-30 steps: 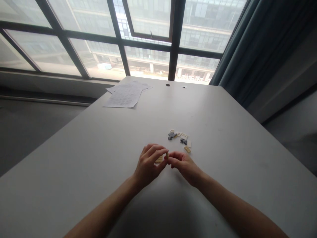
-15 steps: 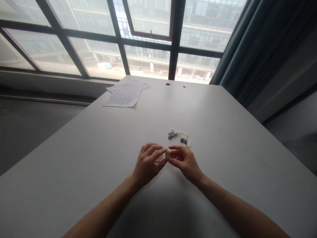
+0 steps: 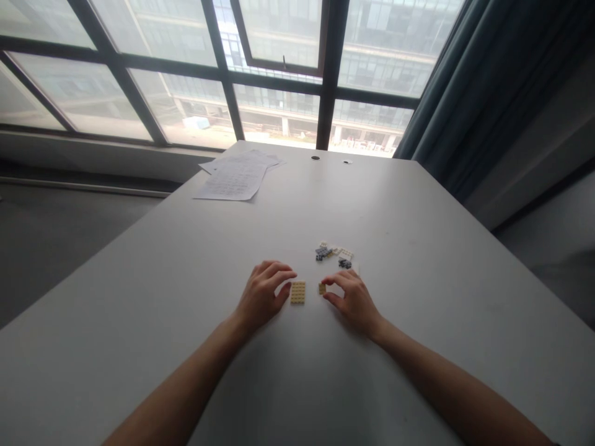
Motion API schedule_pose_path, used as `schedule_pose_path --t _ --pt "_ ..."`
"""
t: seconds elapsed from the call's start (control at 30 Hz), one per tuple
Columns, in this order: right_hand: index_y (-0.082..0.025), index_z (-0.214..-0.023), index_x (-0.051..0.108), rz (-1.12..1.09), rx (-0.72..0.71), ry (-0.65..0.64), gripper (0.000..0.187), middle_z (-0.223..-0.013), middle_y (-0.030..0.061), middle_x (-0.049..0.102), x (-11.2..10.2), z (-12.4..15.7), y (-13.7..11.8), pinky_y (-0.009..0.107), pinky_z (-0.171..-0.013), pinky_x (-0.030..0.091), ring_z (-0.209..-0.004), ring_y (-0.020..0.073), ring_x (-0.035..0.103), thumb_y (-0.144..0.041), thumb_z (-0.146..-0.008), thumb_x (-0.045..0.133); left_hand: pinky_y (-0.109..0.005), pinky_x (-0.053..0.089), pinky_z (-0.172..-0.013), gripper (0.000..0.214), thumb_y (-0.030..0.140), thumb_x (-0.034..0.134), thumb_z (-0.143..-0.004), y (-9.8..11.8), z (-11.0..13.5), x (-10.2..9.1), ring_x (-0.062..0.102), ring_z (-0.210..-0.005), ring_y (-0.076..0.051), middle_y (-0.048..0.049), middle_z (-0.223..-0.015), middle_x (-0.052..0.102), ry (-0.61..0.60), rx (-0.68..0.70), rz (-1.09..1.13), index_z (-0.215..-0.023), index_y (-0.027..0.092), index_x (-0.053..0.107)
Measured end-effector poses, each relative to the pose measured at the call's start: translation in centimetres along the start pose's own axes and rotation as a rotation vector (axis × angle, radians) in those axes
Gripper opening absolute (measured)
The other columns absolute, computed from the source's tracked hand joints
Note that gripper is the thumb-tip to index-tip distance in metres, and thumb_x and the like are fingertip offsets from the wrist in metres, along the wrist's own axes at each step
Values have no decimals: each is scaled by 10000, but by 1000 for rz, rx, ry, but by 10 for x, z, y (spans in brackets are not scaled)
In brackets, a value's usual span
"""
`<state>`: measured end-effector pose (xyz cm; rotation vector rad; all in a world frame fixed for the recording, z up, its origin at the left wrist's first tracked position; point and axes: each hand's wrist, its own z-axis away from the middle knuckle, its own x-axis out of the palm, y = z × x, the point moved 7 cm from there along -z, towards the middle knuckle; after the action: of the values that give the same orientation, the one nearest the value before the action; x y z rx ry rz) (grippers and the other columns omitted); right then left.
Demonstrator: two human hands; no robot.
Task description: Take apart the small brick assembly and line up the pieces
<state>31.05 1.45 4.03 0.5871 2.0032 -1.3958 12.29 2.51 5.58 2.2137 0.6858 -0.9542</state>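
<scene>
A yellow studded building plate (image 3: 298, 292) lies flat on the white table (image 3: 195, 272). My left hand (image 3: 265, 290) is just left of it, thumb and fingers apart, with nothing in its grasp. Between the thumb and fingers of my right hand (image 3: 349, 297) is a small yellow building brick (image 3: 321, 288), to the right of the plate and apart from it. Beyond my right hand, grey building pieces (image 3: 322, 253), dark grey pieces (image 3: 344, 263) and cream plates (image 3: 345, 253) lie in a loose group.
Printed paper sheets (image 3: 237, 176) lie at the table's far left. Two round cable holes show near the far edge, one a dark hole (image 3: 315, 158). Large windows (image 3: 279, 111) stand behind the table, and a blue-grey curtain (image 3: 469, 87) hangs at the right.
My left hand has moved left, away from the small brick and off the plate, which now shows fully. The brick has shifted slightly right with my right hand.
</scene>
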Motion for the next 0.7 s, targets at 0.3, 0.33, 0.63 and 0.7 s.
schedule_pose_path --t 0.3,0.33,0.63,0.7 --pt "-259 -943 690 205 -1 -52 170 -1173 49 588 12 -8 6 431 -970 282 -1151 248 427 -277 -774 697 -398 436 -870 142 195 529 -859 -2 2 3 553 -960 -205 -48 -966 665 -27 0 6 -924 217 653" --pt "-257 -944 689 209 -1 -56 170 -1180 50 585 13 -9 6 433 -973 276 -1156 250 424 -283 -776 696 -398 435 -869 140 194 529 -857 -1 2 4 551 -960 -205 -49 -968 665 -32 -2 8 -919 216 653" --pt "-253 -957 680 242 4 -55 186 -1199 49 574 13 -11 7 418 -970 259 -1171 243 412 -290 -775 685 -396 421 -880 149 183 529 -844 2 4 8 537 -996 -213 -53 -997 653 -87 4 14 -924 215 652" --pt "-254 -959 680 244 -2 -48 195 -1201 49 573 12 -10 7 419 -974 255 -1172 246 412 -292 -768 686 -388 421 -875 144 184 531 -847 3 3 7 536 -998 -211 -52 -993 654 -81 8 18 -919 213 652"
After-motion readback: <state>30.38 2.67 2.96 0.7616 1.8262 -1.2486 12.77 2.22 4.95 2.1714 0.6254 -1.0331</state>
